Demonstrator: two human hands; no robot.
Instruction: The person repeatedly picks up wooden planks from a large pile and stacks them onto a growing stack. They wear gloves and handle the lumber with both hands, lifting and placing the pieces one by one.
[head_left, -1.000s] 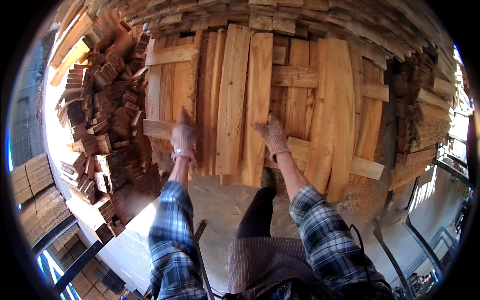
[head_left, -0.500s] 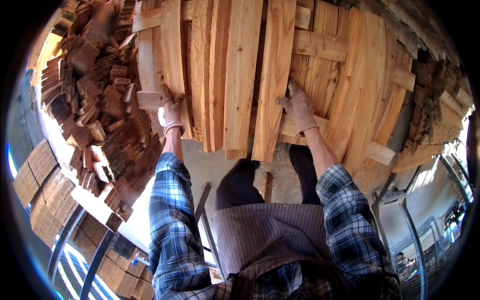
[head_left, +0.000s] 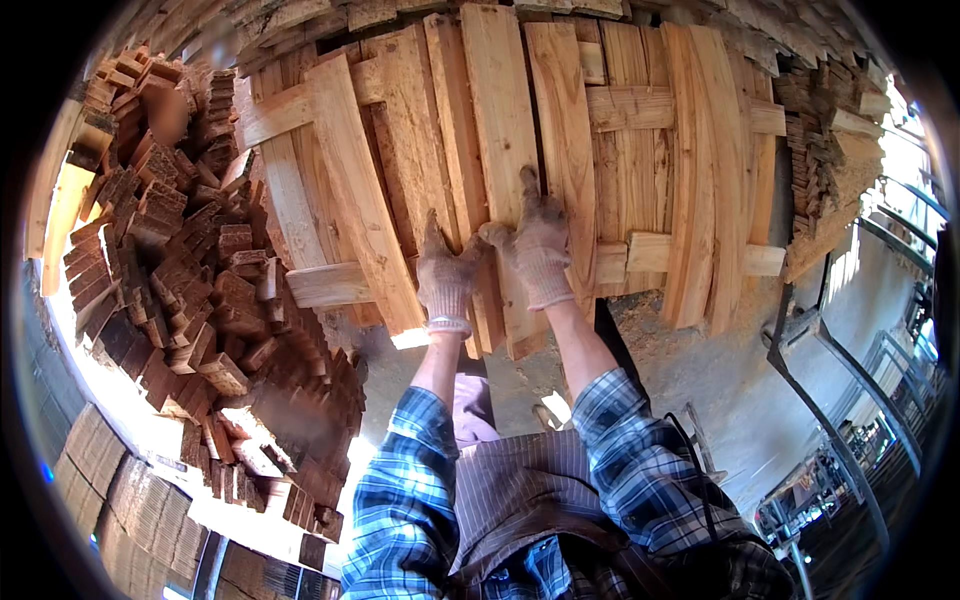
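Both of my hands wear pale knitted gloves and rest close together on planks in the middle of a wooden stack. My left hand (head_left: 447, 280) lies with thumb and forefinger spread over a narrow plank (head_left: 455, 130). To its right, my right hand (head_left: 538, 250) lies spread across a pale, wide plank (head_left: 498, 100), its forefinger stretched away from me and its thumb toward my left hand. Another plank (head_left: 562, 120) runs along the right hand's outer side. Beneath the lengthwise planks, crosspieces (head_left: 335, 285) stick out on the left. The undersides of my hands are hidden.
A jumbled heap of short wood pieces (head_left: 190, 260) rises at the left. Curved planks (head_left: 700, 180) lie on the stack's right part. More stacked wood (head_left: 835, 170) stands beyond them, with metal frame bars (head_left: 850, 370) at the right.
My hands have come together from widely separated planks to the middle ones. The middle planks now lie closer together, and the left plank is slanted. My view has shifted.
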